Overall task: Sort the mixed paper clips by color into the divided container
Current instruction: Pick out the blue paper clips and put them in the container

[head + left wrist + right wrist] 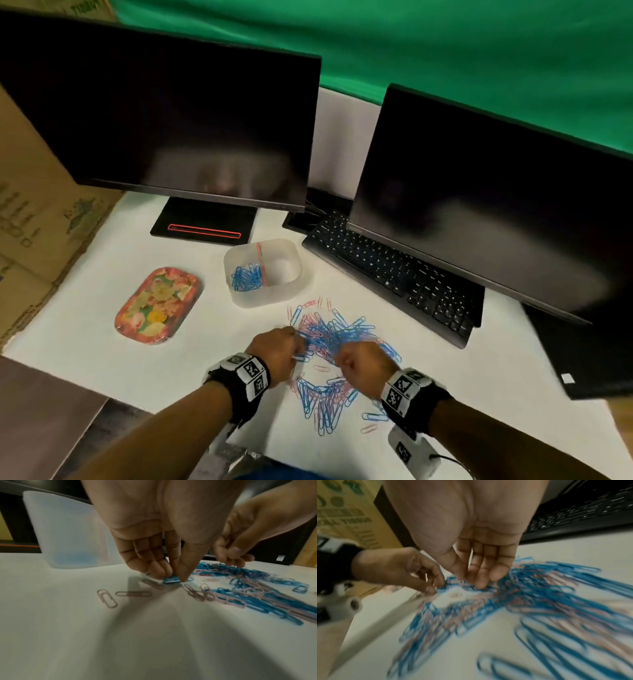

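A mixed pile of blue and pink paper clips lies on the white table, with a second heap nearer me. The translucent divided container stands behind the pile. Its left compartment holds blue clips; the right one looks empty. My left hand pinches a few blue clips at the pile's left edge. My right hand reaches down into the pile's near side, thumb and fingers closed on clips whose colour is blurred. Loose pink clips lie beside my left hand.
A floral tray sits left of the container. A black keyboard runs along the right under a dark monitor. Another monitor's base stands behind the container. Cardboard boxes line the left edge.
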A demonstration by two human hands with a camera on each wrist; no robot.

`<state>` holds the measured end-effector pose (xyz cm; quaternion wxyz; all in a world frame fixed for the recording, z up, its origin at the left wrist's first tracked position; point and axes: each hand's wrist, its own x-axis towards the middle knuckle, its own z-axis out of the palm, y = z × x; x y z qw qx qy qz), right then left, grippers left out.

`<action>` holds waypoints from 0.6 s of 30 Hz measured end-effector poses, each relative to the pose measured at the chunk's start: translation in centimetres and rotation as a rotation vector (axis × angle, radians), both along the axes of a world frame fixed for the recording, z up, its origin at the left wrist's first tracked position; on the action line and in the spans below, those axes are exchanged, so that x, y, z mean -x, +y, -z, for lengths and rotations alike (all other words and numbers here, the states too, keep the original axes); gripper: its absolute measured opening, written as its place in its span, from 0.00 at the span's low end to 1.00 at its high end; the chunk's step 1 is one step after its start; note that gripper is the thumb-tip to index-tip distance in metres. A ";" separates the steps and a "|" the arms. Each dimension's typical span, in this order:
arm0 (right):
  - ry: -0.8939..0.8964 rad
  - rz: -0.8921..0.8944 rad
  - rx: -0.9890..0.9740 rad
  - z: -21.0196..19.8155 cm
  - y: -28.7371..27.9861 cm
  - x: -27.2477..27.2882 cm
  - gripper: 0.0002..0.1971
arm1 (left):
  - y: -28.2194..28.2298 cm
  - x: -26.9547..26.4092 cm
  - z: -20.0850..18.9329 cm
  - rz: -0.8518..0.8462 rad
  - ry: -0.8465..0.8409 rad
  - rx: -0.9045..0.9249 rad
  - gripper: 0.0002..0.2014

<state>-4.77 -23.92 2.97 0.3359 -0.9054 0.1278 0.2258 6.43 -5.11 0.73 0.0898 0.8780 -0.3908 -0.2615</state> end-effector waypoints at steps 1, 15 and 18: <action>-0.019 -0.042 0.036 0.0 0.1 1.0 0.13 | 0.0 0.0 0.3 0.000 -0.002 -0.010 0.13; -0.118 -0.574 0.456 4.2 -1.1 7.6 0.30 | 1.0 -0.7 0.5 -0.094 -0.054 0.098 0.02; -0.061 -0.529 0.474 4.1 -2.5 7.6 0.32 | 1.4 -0.7 0.0 -0.156 -0.009 0.161 0.03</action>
